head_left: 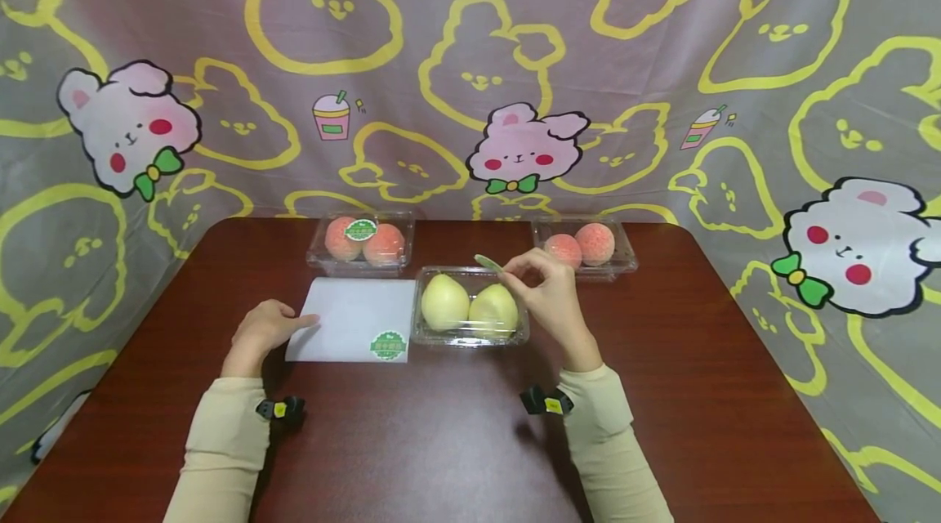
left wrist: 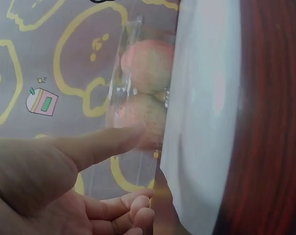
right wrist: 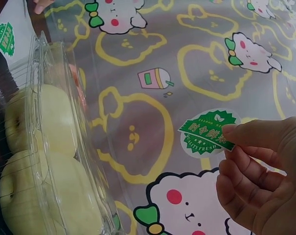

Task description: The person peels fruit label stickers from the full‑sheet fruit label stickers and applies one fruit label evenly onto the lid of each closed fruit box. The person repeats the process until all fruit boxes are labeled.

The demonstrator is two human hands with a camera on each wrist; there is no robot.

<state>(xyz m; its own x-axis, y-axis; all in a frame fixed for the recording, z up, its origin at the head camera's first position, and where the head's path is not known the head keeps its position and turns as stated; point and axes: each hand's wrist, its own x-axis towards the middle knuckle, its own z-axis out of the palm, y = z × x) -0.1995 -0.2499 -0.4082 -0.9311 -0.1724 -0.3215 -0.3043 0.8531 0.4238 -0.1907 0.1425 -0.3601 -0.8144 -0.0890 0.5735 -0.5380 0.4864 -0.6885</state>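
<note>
Between thumb and forefinger my right hand (head_left: 547,290) pinches a green and white sticker (right wrist: 209,132) by its edge, above a clear lidded box (head_left: 470,341). Inside that box sit two pale yellow-green fruits, pear-like (head_left: 445,302). My left hand (head_left: 265,331) is at the left edge of a white sheet (head_left: 353,315), its thumb stretched out over the edge. In the left wrist view the thumb is straight and the other fingers are loosely bent, with nothing between them. One more green round sticker (head_left: 388,346) lies on the sheet's near right corner.
Behind the sheet stands a clear box (head_left: 316,261) of two peaches, a green label (head_left: 361,230) on its lid. Another peach box (head_left: 625,253) without a visible label stands at the back right. A patterned curtain (head_left: 412,33) surrounds the brown table (head_left: 441,449).
</note>
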